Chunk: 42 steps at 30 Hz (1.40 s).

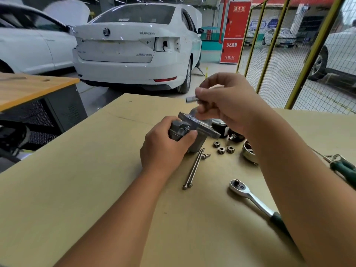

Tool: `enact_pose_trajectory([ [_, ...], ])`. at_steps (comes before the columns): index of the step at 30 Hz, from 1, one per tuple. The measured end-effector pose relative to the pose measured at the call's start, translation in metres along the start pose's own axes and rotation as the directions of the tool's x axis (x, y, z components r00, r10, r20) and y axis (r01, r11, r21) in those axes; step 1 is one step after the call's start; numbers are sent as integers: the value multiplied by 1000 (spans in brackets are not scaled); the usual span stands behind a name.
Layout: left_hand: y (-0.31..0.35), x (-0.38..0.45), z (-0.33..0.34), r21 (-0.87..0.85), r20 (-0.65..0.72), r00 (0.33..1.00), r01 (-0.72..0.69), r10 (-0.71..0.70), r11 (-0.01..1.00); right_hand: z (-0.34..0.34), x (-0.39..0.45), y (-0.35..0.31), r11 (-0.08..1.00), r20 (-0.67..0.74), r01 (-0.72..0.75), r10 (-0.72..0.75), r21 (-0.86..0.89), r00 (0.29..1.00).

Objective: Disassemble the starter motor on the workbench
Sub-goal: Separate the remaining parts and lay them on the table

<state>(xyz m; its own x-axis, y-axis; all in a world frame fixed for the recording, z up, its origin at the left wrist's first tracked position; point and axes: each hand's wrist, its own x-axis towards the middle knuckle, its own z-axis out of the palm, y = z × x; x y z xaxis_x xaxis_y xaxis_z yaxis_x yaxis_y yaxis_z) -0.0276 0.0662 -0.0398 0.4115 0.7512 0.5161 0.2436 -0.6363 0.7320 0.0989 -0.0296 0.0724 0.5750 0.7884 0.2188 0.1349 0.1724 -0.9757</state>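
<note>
Starter housing (194, 130), rigid heavy-looking cast metal: my left hand (163, 149) clamps its nose; right hand (225, 105), at one o'clock, pinches a small socket bit (190, 99).

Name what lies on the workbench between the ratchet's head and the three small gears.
In the head view, the stretch between the ratchet head and the three gears is bare workbench; the two long bolts and a short screw lie to its left.
</note>
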Motion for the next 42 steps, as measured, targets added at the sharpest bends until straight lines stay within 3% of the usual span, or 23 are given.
enact_pose_trajectory([
  [3,0,1,0,-28,0,1000,24,-24,999,-8,-1,4,959,86,28,-3,-283,996],
  [6,0,1,-1,-50,25,999,42,-40,998,-10,0,6,912,104,56,-14,-405,994],
  [12,0,-1,-3,-87,72,997,34,-27,996,-7,-3,7,877,180,66,24,-476,983],
  [18,0,0,-4,-123,86,996,30,-19,992,-2,-4,10,873,172,90,-7,-480,985],
  [23,0,0,-4,-155,82,997,29,-16,988,7,-5,15,759,173,199,-115,-619,978],
  [26,-1,0,-4,-176,86,996,27,-11,984,7,-5,18,801,154,199,-135,-564,979],
  [30,-1,0,-7,-203,92,996,13,6,979,1,-6,17,928,202,147,-80,-343,976],
  [37,-2,0,-7,-219,71,996,-37,54,975,-7,-6,17,972,267,41,24,-232,963],
  [40,-2,-2,-7,-257,66,997,-33,51,966,-2,-6,17,901,216,110,-18,-420,976],
  [42,-2,-2,-7,-270,68,996,-35,56,962,0,-7,16,734,213,217,-101,-644,972],
])
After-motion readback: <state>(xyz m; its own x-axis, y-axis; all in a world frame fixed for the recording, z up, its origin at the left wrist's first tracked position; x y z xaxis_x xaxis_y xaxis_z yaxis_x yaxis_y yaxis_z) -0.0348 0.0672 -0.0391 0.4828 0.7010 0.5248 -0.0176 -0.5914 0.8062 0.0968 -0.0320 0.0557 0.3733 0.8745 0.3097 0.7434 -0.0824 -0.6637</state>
